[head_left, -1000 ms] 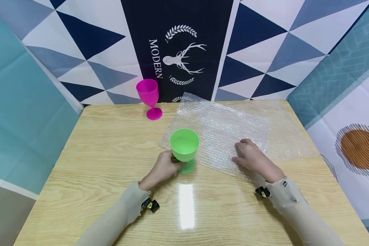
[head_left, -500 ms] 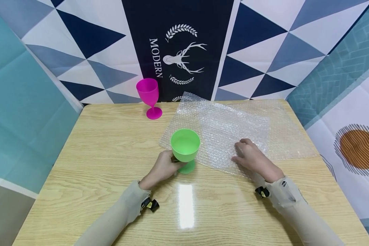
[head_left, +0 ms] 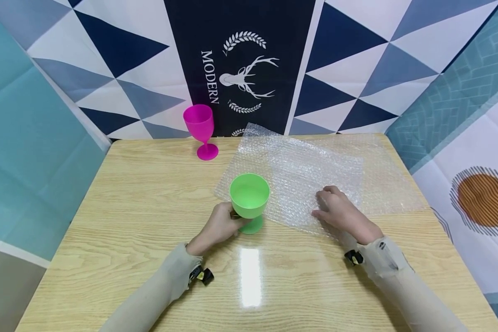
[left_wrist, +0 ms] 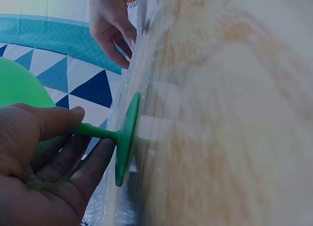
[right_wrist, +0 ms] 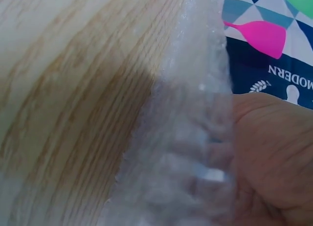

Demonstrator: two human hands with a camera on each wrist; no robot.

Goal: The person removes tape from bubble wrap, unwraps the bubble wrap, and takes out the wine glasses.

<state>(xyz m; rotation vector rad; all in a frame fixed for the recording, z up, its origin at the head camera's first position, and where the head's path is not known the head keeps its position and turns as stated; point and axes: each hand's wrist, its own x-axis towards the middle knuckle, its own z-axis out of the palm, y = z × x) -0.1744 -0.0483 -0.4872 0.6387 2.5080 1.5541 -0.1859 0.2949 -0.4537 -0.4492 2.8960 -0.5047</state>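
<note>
A light green plastic goblet (head_left: pixel 250 195) stands upright near the middle of the table. My left hand (head_left: pixel 222 225) pinches its stem from the left, thumb on the near side; in the left wrist view the green base (left_wrist: pixel 128 140) shows just beyond the fingertips. My right hand (head_left: pixel 339 212) rests on a sheet of clear bubble wrap (head_left: pixel 292 184), its fingers loosely bent and their tips on the sheet. In the right wrist view a fold of the wrap (right_wrist: pixel 171 162) partly covers that hand. A magenta goblet (head_left: pixel 200 124) stands upright at the back edge.
The wood-grain table (head_left: pixel 149 193) carries the bubble wrap across its right back part, where a second, flatter layer (head_left: pixel 392 184) reaches toward the right edge. A patterned backdrop (head_left: pixel 240 55) rises close behind the table.
</note>
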